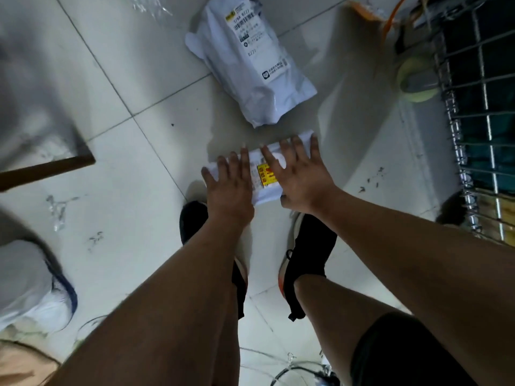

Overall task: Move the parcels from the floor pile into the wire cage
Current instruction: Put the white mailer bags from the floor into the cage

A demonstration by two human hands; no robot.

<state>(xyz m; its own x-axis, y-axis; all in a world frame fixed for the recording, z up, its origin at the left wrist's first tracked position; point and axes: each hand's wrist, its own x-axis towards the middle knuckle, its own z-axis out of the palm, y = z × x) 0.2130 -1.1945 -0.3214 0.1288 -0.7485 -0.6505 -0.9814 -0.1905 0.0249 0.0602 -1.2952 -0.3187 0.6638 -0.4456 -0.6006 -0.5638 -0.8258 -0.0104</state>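
Left hand (227, 188) and right hand (299, 176) spread flat over small parcel (266, 176): likely light, soft, slippery; grip both short ends.

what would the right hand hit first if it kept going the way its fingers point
Probably the near end of the larger white parcel, lying just beyond the small parcel under the right hand.

The single head-worn camera looks steeply down, close above the tiled floor (133, 207), wire cage (473, 112) at right.
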